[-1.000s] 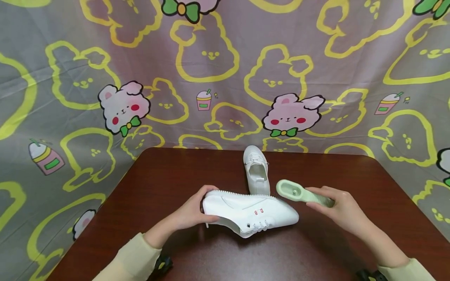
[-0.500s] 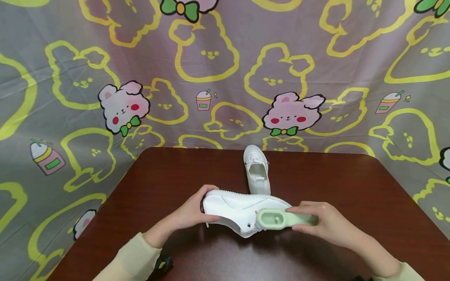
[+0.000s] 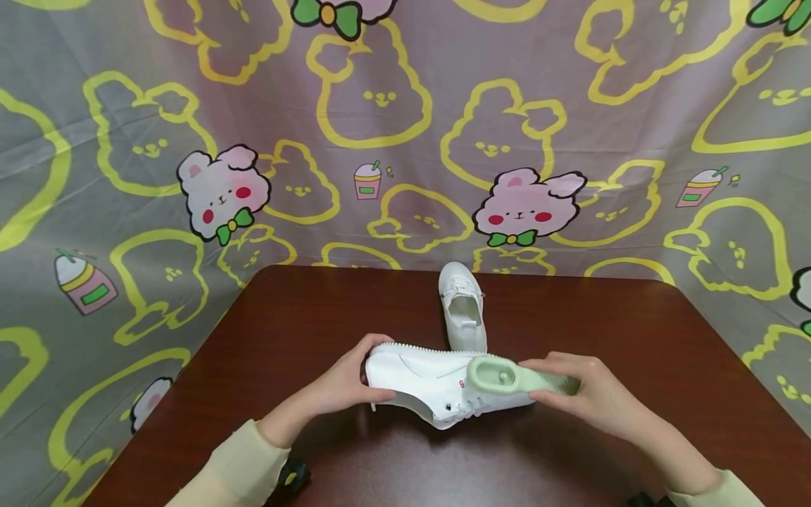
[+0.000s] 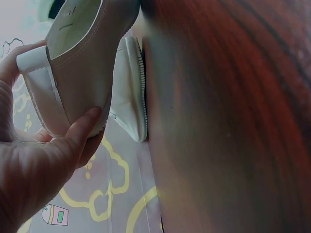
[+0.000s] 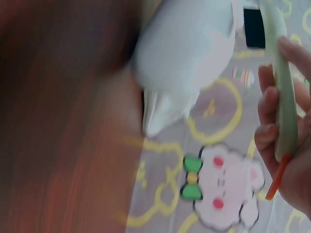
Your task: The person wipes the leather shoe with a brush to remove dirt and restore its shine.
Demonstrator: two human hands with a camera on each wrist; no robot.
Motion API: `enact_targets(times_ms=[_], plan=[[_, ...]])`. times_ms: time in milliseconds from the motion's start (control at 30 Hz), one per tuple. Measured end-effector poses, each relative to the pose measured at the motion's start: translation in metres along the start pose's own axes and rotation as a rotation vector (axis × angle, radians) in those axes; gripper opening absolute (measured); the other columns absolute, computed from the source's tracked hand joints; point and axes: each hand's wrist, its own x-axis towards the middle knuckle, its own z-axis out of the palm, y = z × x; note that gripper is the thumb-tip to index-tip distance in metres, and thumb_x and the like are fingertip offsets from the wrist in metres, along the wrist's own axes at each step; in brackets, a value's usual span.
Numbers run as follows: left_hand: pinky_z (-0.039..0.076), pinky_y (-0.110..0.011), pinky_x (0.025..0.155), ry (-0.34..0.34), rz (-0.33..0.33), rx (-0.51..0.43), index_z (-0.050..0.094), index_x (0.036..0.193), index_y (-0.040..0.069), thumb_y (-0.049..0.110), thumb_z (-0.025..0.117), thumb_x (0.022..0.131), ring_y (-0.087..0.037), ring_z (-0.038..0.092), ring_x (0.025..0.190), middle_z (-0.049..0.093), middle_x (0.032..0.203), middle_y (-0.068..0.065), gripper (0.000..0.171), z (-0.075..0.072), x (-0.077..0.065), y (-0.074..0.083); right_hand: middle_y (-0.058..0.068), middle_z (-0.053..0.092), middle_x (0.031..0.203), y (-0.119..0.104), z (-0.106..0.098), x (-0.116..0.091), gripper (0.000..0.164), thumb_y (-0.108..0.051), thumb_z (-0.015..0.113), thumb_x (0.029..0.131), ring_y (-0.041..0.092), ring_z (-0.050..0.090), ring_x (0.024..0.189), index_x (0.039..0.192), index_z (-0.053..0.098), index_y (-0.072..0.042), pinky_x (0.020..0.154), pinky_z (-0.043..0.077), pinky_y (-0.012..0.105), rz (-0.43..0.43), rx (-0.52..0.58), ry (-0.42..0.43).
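Observation:
My left hand (image 3: 338,384) grips a white lace-up shoe (image 3: 415,373) round its heel, as the left wrist view also shows. The shoe is turned on its side, its ridged sole facing away and its toe to the right. In my right hand (image 3: 592,387) is a pale green brush (image 3: 494,374), its handle held between fingers and thumb. The brush's hollow oval head overlaps the shoe near the laces and red lettering; its underside is hidden. An orange loop (image 5: 278,178) hangs at the handle's end in the right wrist view.
A second white shoe (image 3: 459,303) stands just behind the held one, toe toward the back edge. The dark wooden table (image 3: 329,303) ends against a grey patterned cloth (image 3: 393,232). A dark strap (image 3: 291,479) shows below the left sleeve.
My right hand has brought the brush leftward from beside the toe to over the shoe's front part, then slightly up and right. The left hand and its shoe have stayed in place.

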Motion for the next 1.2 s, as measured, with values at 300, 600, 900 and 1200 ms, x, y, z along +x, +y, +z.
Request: enact_targets(times_ms=[300, 600, 900, 1200], plan=[[0.042, -0.034, 0.089, -0.01, -0.008, 0.003, 0.041, 0.134, 0.009, 0.02, 0.084, 0.076, -0.021, 0.049, 0.11, 0.052, 0.125, -0.004, 0.074, 0.0, 0.0, 0.001, -0.019, 0.06, 0.088, -0.003, 0.008, 0.005, 0.041, -0.018, 0.084, 0.077, 0.001, 0.054, 0.074, 0.115, 0.071, -0.025, 0.063, 0.042, 0.014, -0.049, -0.075, -0.068], [0.045, -0.035, 0.087, -0.02, -0.012, -0.014, 0.041, 0.134, 0.01, 0.019, 0.083, 0.077, -0.023, 0.049, 0.109, 0.051, 0.125, -0.008, 0.072, 0.0, 0.0, 0.0, -0.016, 0.059, 0.081, 0.016, -0.005, 0.006, 0.036, -0.021, 0.082, 0.079, 0.006, 0.048, 0.068, 0.114, 0.072, -0.022, 0.057, 0.039, 0.023, 0.168, -0.157, 0.076], [0.042, -0.037, 0.09, -0.019, -0.015, 0.001, 0.041, 0.134, 0.009, 0.02, 0.083, 0.077, -0.023, 0.049, 0.111, 0.051, 0.125, -0.007, 0.071, -0.001, 0.0, 0.001, -0.017, 0.058, 0.083, -0.002, 0.004, 0.012, 0.039, -0.015, 0.084, 0.077, 0.004, 0.05, 0.068, 0.113, 0.072, -0.022, 0.057, 0.041, 0.019, 0.054, -0.106, 0.068], [0.042, -0.037, 0.09, -0.018, 0.0, 0.008, 0.041, 0.134, 0.009, 0.021, 0.084, 0.077, -0.023, 0.049, 0.111, 0.051, 0.126, -0.007, 0.072, -0.001, -0.001, 0.0, -0.02, 0.056, 0.084, -0.006, 0.007, 0.012, 0.036, -0.025, 0.081, 0.08, 0.0, 0.048, 0.068, 0.114, 0.071, -0.027, 0.059, 0.041, 0.017, -0.014, -0.119, -0.072]])
